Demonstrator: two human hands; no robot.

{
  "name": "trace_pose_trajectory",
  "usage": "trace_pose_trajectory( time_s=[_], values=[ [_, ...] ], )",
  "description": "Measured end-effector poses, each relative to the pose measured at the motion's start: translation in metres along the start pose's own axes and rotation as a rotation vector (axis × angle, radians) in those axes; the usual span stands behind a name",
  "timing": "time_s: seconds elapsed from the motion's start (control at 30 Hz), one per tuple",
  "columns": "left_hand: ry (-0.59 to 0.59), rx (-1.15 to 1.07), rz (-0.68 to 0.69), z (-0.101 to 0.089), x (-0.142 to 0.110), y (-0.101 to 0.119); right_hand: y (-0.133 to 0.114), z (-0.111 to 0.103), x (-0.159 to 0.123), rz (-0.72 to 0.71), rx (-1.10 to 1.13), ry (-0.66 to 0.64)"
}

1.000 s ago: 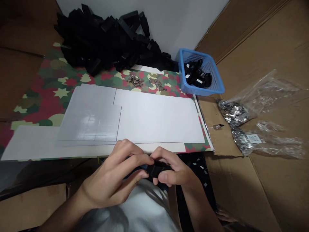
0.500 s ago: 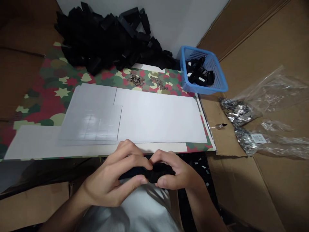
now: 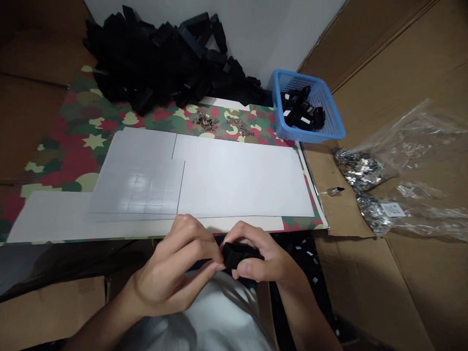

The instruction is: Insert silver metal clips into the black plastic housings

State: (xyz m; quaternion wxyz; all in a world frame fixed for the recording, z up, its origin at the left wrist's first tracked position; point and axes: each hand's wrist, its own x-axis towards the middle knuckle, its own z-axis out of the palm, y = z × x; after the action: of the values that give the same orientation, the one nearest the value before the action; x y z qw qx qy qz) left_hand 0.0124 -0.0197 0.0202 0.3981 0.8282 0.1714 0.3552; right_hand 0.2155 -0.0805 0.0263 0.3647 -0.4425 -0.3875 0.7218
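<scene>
Watching the feed from afar, I saw a camouflage-printed mat (image 3: 69, 141) under white sheets (image 3: 237, 180) across the left and centre. Just below their near edge, the left hand (image 3: 170, 265) had eased back, curled fingers now pinching only one end of a black plastic block (image 3: 239, 256); the block showed more clearly than a moment before, held between both hands above the shirt. The right hand (image 3: 272, 261) gripped it closed, thumb across its face. Farther right sat a blue plastic basket (image 3: 303, 79) of black pieces (image 3: 300, 109), then clear plastic bags (image 3: 360, 168).
</scene>
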Motion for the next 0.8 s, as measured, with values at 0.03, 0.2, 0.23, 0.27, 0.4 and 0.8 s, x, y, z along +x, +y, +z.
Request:
trace_pose_trajectory(
  time_s=[0.03, 0.2, 0.23, 0.27, 0.4, 0.8],
  values=[
    [0.001, -0.003, -0.003, 0.001, 0.0, 0.0, 0.001, 0.0, 0.0, -0.002, 0.005, -0.001],
    [-0.002, -0.007, -0.023, 0.003, -0.002, 0.0, 0.003, -0.001, 0.004, -0.034, 0.02, -0.032],
    [-0.004, -0.009, -0.029, 0.003, -0.002, 0.0, 0.003, -0.001, 0.004, -0.036, 0.019, -0.033],
    [-0.002, -0.013, -0.029, 0.003, -0.002, 0.0, 0.003, 0.0, 0.005, -0.037, 0.018, -0.033],
    [0.012, -0.034, -0.041, 0.001, -0.001, -0.002, 0.002, 0.0, 0.004, -0.045, 0.026, -0.011],
    [0.187, 0.044, -0.073, -0.02, 0.022, -0.006, 0.006, -0.014, 0.007, -0.05, -0.057, 0.054]
  ],
)
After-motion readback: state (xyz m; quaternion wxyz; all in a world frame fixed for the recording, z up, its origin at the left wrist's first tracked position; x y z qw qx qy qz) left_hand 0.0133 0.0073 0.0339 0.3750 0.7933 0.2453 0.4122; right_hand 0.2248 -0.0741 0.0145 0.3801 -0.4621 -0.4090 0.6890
